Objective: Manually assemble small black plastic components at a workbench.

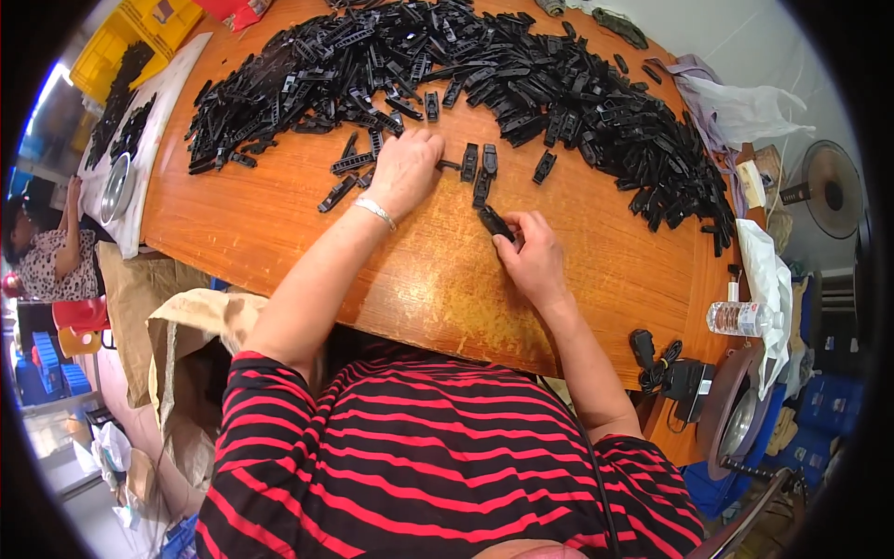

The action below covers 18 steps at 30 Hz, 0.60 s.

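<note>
Workroom viewed from above: orange-brown wooden table (615,270), edges bowed by the fisheye lens, w/ a heap of black plastic parts (521,88) arcing along its far side & down its R side. R hand (535,253): thumb & fingers pinching an elongated black part (494,222) over the mid-table, its far end just beside a short cluster of three black parts (480,189) lying close together btwn the hands. L hand (407,168): palm down, fingers bent, near the inner edge of the heap; a thin dark piece (448,165) shows at its fingertips, but the fingers' undersides are hidden, so cannot tell if they grip it. Silver-coloured bracelet (375,212) on L wrist. Loose black parts (352,163) lie just L of that hand; a single black part (545,168) sits apart, R of the cluster.

Periphery, R: clear plastic bottle (734,318) on its side; black adapter (692,384) w/ coiled cable near the table's R corner; round fan (829,191) beyond the edge. Periphery, L: pale surface (172,112) adjoining the table, w/ metal bowl (117,186), more black parts & yellow bin (93,65); second person (60,261) in patterned top, near the far-L rim. Foreground: wearer's black shirt w/ red stripes (419,447).
</note>
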Each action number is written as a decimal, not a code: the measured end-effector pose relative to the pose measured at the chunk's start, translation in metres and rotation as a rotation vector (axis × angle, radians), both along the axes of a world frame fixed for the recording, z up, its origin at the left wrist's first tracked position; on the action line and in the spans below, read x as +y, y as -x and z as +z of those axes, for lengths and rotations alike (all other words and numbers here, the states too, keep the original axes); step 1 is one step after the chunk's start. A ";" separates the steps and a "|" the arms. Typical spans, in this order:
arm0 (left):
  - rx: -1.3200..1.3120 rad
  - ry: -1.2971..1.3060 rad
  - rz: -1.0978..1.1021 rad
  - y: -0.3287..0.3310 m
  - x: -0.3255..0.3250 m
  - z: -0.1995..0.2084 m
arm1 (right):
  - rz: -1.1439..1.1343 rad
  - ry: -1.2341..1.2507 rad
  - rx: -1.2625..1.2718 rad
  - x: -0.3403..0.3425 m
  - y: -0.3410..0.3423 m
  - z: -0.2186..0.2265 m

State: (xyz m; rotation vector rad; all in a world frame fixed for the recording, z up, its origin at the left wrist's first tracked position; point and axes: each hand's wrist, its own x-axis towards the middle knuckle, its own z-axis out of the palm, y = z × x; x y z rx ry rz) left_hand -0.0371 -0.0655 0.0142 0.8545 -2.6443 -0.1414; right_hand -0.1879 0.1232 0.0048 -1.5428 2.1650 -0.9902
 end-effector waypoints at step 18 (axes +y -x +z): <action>1.062 -1.265 0.439 -0.067 0.081 0.022 | 0.417 0.160 -0.238 -0.032 -0.064 0.023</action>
